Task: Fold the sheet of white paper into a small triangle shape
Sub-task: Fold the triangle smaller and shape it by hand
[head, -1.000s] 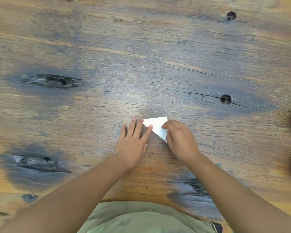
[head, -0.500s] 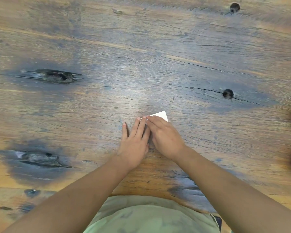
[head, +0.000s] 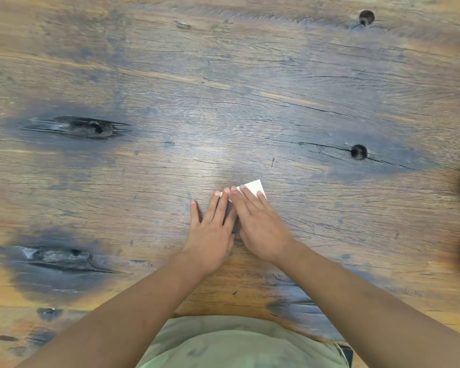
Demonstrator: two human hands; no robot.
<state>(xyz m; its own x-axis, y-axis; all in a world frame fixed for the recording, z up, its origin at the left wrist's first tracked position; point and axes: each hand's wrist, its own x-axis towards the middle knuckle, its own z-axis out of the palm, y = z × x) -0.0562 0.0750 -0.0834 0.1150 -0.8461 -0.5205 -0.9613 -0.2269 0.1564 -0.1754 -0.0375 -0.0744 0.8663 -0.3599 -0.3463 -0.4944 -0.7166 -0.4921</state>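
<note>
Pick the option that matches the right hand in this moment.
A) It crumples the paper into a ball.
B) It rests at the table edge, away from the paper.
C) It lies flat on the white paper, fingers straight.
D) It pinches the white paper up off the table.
C: the right hand lies flat with straight fingers over the white paper, so only the paper's far corner shows on the wooden table.

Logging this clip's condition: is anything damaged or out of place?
Only the table is marked: dark patches, cracks and round holes. The paper lies flat under the left hand and right hand; no tear shows.
</note>
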